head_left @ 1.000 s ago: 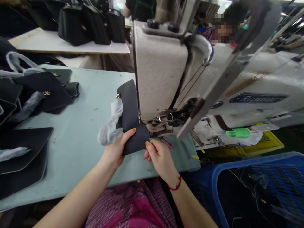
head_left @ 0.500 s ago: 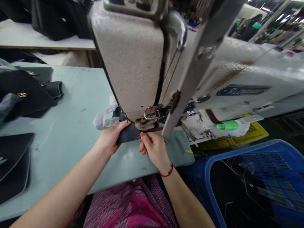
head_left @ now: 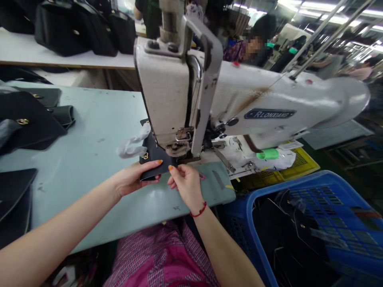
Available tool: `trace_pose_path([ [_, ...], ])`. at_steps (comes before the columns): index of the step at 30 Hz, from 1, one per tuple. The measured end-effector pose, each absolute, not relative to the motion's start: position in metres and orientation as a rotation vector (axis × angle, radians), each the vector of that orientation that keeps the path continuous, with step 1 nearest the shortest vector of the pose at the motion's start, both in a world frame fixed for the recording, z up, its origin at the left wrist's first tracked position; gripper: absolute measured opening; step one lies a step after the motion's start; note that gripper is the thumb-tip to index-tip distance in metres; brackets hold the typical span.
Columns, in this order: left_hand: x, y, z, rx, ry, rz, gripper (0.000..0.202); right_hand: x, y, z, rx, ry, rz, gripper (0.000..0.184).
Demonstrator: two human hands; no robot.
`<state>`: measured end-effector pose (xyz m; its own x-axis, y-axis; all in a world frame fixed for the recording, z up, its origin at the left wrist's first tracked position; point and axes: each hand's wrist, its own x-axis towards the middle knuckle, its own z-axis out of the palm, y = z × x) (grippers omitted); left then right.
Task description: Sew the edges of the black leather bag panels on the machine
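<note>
Pale green tabletop point(head_left: 98, 171) at front. With left hand point(head_left: 131, 177), clamped on black panel point(head_left: 164, 166), thumb above, fingers beneath. With right hand point(head_left: 187, 182), curled at near right corner; cannot tell if pinching. Held partly under head of sewing machine point(head_left: 166, 91). Farther off, black bags point(head_left: 58, 32) on white shelf point(head_left: 18, 50).

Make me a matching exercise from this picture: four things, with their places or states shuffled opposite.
Column one:
1. basket
2. bracelet
3. nameplate
4. black workpiece

Column two:
A. around the right wrist
B. gripped by the left hand
C. blue, with black pieces inside
D. on the sewing machine's side

Pairs: 1-C, 2-A, 3-D, 4-B
</note>
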<state>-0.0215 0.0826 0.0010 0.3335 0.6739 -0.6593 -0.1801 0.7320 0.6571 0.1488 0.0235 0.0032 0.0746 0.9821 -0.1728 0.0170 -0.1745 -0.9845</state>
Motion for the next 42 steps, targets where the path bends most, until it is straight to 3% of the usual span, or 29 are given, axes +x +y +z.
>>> trace_pose_path([
  [21, -0.021, 0.093, 0.006, 0.829, 1.159, 0.771, 0.037, 0.128, 0.025, -0.007, -1.308, -0.926, 1.373, 0.05],
  [42, -0.017, 0.09, 0.01, 0.812, 1.201, 0.917, 0.029, 0.114, 0.038, -0.01, -1.298, -0.854, 1.367, 0.043],
])
